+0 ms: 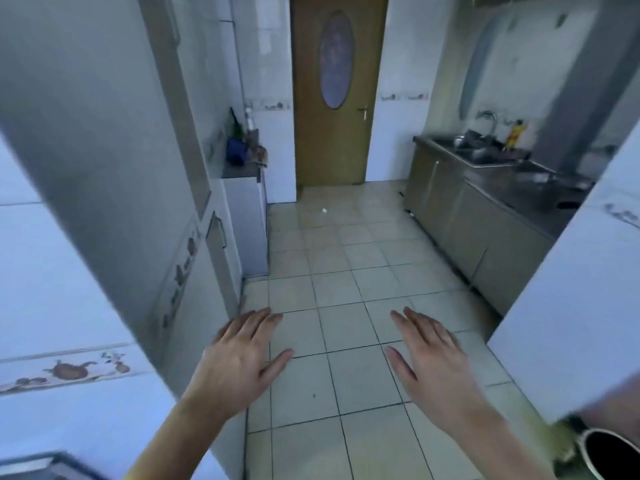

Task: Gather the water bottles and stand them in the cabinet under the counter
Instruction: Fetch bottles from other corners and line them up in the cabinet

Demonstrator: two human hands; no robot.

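1. Fingers on both of your hands are stretched out straight and slightly spread, palms down, holding nothing.
2. Your left hand (242, 355) hangs over the tiled floor (346, 271) just beside the corner of the white tiled wall (69, 271) on your left.
3. Your right hand (433, 358) hangs over the floor too, apart from the left one, near the white tiled wall (571, 323) on your right.
4. No water bottle can be told for certain from this blurred view. Some upright bottle-like shapes (242, 126) stand at the far left on a small white unit (247, 220), next to a blue object (235, 150); what they are is unclear.
5. Along the right side runs the counter (540, 192), with a sink (485, 154) and a tap (490, 117) at its far end.
6. Under it, the cabinet doors (460, 220) all look closed.
7. A yellow and red bottle (516, 133) stands behind the sink.
8. Straight ahead is a brown door (332, 150) with an oval pane, shut.
9. A small white speck (324, 211) lies on the floor in front of that door.
10. At the bottom right corner you can see the rim of a dark round vessel (609, 452).
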